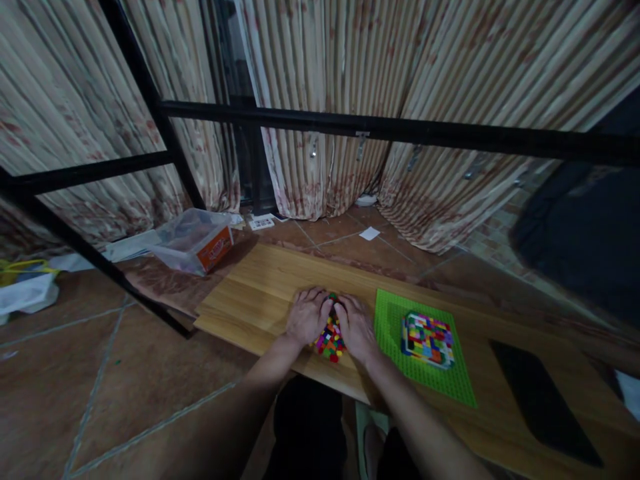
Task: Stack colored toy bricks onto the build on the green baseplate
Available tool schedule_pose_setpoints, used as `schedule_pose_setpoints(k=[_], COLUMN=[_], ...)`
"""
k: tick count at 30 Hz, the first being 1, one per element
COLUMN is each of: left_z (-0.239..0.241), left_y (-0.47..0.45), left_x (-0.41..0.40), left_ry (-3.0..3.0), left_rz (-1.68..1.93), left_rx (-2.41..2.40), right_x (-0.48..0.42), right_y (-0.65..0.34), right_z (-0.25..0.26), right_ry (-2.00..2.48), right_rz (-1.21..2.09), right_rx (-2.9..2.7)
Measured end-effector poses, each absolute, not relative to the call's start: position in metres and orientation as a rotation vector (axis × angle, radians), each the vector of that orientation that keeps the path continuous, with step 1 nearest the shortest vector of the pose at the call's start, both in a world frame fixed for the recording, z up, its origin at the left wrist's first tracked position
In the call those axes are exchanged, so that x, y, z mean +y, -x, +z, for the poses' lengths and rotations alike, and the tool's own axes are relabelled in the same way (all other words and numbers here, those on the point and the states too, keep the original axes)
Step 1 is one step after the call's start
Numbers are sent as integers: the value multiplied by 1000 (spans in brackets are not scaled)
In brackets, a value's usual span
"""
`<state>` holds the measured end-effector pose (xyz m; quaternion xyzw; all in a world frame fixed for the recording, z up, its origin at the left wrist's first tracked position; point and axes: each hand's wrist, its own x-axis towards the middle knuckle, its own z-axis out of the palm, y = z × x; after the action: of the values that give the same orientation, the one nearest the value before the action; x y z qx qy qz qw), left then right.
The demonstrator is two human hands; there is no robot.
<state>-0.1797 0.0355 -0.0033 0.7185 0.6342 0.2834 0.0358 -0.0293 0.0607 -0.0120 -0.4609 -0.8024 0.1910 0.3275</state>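
Loose bricks [331,341] lie heaped on the table [250,293] near its edge, between left hand [307,319] and right hand [356,328]. Grip cupped around them — cannot tell whether it pinches any. Risk — a hard sweep edgeward could spill some onto the floor [130,373].

Left of your left hand [309,320], the wooden table [250,293] is offering room for sliding. Between your hands, a heap of loose bricks [330,341] is blocking a low crossing. Just beside your right hand [356,325], a green baseplate [387,320] is lying, and its raised brick block [429,339] is obstructing a low path rightward; wood is running between the baseplate and a flat dark panel [545,403]. Ahead, a black rail [390,127] is spanning the view.
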Motion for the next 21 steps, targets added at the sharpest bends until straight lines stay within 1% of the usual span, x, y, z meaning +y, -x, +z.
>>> schedule_pose_setpoints(k=[5,9,14,18,21], left_z=[-1,-1,0,-3,-10], left_y=[162,152,164,199,221], left_x=[36,36,37,35,31], left_ry=[-2157,-2125,-2012,-1928,-1908], left_rz=[909,966,1144,1198,1081], left_rx=[1935,1903,1860,2016,2254], right_x=[61,61,52,25,-5], right_y=[16,4,-13,-27,-35], right_z=[-8,-5,8,23,26], right_ry=[1205,1208,1196,1152,1164], right_rz=[627,648,620,654,721], right_rx=[-1976,-1904,-1858,-1901,-1990])
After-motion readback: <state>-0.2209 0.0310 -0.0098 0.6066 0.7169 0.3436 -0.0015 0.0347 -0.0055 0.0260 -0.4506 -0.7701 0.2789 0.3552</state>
